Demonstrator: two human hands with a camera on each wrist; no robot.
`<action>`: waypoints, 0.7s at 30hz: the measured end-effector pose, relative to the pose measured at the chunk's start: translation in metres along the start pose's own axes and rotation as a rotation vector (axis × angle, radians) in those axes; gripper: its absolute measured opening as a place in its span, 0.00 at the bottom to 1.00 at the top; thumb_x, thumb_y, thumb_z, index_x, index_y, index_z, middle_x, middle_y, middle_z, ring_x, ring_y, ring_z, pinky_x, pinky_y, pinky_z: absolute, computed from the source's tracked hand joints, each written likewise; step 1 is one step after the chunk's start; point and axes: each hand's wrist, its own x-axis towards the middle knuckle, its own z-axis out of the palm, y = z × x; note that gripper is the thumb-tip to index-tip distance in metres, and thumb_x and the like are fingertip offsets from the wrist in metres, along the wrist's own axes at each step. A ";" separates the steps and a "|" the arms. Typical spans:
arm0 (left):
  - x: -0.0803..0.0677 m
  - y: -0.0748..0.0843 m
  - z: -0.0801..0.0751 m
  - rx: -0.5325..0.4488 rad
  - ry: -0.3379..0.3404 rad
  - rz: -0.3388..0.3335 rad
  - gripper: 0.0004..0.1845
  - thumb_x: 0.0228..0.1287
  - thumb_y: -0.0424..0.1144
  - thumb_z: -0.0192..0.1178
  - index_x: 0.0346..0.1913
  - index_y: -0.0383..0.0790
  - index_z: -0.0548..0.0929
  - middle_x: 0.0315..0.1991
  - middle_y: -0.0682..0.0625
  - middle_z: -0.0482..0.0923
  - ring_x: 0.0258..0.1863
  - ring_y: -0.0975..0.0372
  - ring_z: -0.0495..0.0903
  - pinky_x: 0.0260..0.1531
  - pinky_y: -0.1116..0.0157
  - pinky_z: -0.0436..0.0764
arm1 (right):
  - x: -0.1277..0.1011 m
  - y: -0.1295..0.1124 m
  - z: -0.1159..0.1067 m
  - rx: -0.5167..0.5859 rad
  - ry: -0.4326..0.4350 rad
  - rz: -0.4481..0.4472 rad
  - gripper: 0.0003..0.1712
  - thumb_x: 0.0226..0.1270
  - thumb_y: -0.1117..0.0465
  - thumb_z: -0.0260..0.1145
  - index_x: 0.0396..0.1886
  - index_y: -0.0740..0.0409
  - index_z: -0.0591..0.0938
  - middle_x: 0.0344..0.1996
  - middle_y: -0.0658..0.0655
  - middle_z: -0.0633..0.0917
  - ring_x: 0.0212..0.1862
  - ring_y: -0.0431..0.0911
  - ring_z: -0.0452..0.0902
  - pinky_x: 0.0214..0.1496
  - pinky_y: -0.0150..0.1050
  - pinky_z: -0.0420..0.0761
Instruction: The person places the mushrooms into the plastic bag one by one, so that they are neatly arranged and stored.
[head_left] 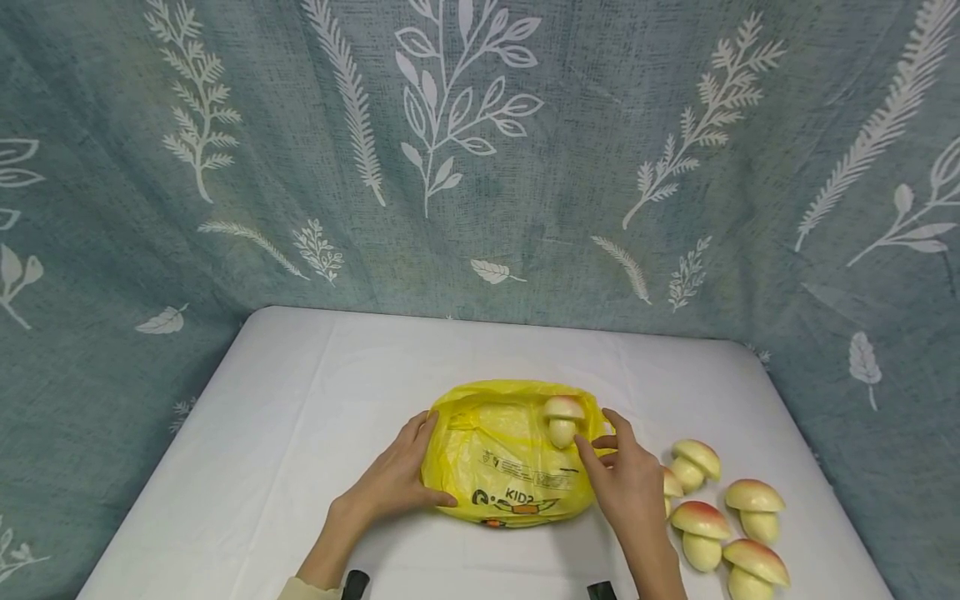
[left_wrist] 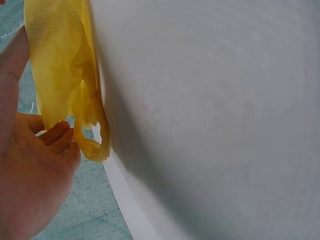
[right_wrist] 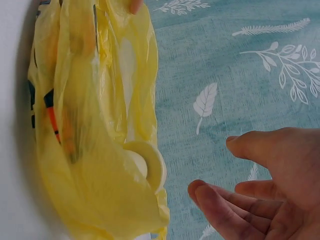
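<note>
A yellow plastic bag (head_left: 498, 450) with printed lettering lies on the white table, its mouth spread. My left hand (head_left: 393, 475) grips the bag's left side, fingers curled at the edge; the left wrist view shows a looped bag handle (left_wrist: 102, 135) beside the fingertips. One toy mushroom (head_left: 562, 412) with a red-tinged cream cap rests at the right part of the bag's mouth, partly covered by yellow film in the right wrist view. Just right of it is my right hand (head_left: 630, 475), its fingers (right_wrist: 215, 200) apart and holding nothing.
Several more mushrooms stand or lean on the table to the right of my right hand, among them a front one (head_left: 753, 567) and a rear one (head_left: 693, 462). A green-blue leaf-patterned cloth (head_left: 480, 233) hangs behind the white table (head_left: 300, 433).
</note>
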 end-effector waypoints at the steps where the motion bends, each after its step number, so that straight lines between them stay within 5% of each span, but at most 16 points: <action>1: 0.000 0.000 0.000 0.002 0.001 0.002 0.69 0.42 0.64 0.77 0.79 0.35 0.48 0.76 0.40 0.50 0.74 0.49 0.55 0.67 0.50 0.65 | -0.001 0.001 -0.001 -0.004 0.018 -0.015 0.30 0.63 0.58 0.73 0.61 0.64 0.75 0.31 0.59 0.88 0.25 0.49 0.84 0.24 0.44 0.81; 6: 0.000 -0.001 0.000 0.008 0.005 0.007 0.69 0.41 0.65 0.76 0.79 0.35 0.49 0.76 0.39 0.50 0.73 0.49 0.55 0.66 0.49 0.66 | -0.006 0.005 -0.008 -0.020 0.069 -0.012 0.27 0.62 0.59 0.74 0.59 0.63 0.77 0.28 0.55 0.88 0.23 0.47 0.83 0.24 0.44 0.80; 21: -0.001 -0.001 -0.001 -0.010 0.016 0.010 0.69 0.40 0.63 0.78 0.79 0.36 0.49 0.76 0.39 0.50 0.73 0.49 0.55 0.65 0.48 0.67 | -0.023 0.027 -0.028 -0.081 0.018 0.187 0.28 0.65 0.53 0.71 0.60 0.62 0.76 0.30 0.56 0.88 0.26 0.48 0.85 0.27 0.43 0.82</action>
